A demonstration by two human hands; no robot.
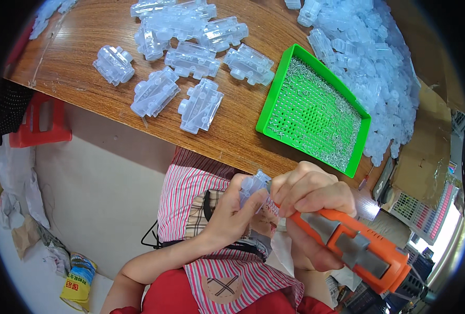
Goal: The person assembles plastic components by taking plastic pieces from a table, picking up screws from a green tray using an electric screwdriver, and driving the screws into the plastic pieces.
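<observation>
Just off the table's front edge, my left hand (231,213) grips a clear plastic housing (253,187) between thumb and fingers. My right hand (311,193) is wrapped round the front of an orange and grey electric screwdriver (355,248), whose nose points left at the housing. The fingers hide the tool's tip, so I cannot tell whether it touches the plastic. Beyond my hands, a green perforated tray (268,116) full of small silver screws (337,138) stands on the wooden table (107,99).
Several clear housings (201,104) lie spread over the table's left and middle. A large heap of clear plastic parts (371,68) covers its right side. A red stool (47,123) stands at the left, with bags and a yellow packet (79,282) on the floor.
</observation>
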